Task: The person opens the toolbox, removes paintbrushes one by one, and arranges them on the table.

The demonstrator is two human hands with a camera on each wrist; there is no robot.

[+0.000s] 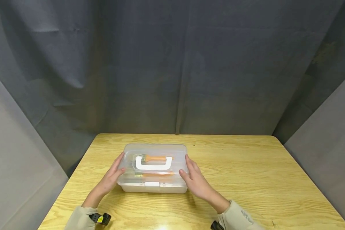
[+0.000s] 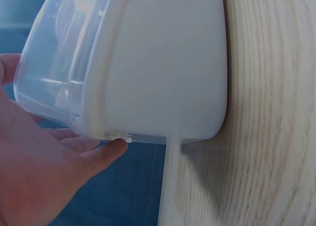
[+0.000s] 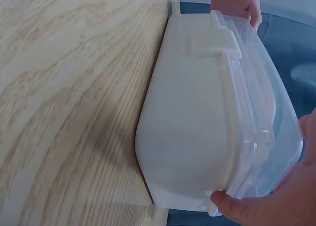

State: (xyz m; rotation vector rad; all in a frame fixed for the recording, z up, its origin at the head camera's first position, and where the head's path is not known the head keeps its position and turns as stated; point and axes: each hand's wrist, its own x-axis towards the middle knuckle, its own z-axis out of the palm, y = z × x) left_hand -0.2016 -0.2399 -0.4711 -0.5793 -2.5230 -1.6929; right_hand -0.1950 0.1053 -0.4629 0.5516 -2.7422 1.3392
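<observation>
A white plastic storage box (image 1: 169, 188) with a see-through lid (image 1: 175, 151) sits on the table, lid down. On its top lies a white carrying handle (image 1: 153, 167), and a white latch (image 1: 152, 184) is at the front. Through the lid shows an orange-handled paintbrush (image 1: 158, 158); a second orange shape (image 1: 161, 174) is blurred. My left hand (image 1: 107, 183) holds the lid's left side and my right hand (image 1: 198, 183) the right side. Both thumbs lie on the lid, fingers along its rim. The right wrist view shows the box's base (image 3: 187, 112) resting on the wood.
The wooden table (image 1: 261, 179) reaches well beyond the box on the right. Behind it hangs a dark grey curtain (image 1: 146, 70). Pale panels stand at the left (image 1: 14, 153) and right (image 1: 327, 153).
</observation>
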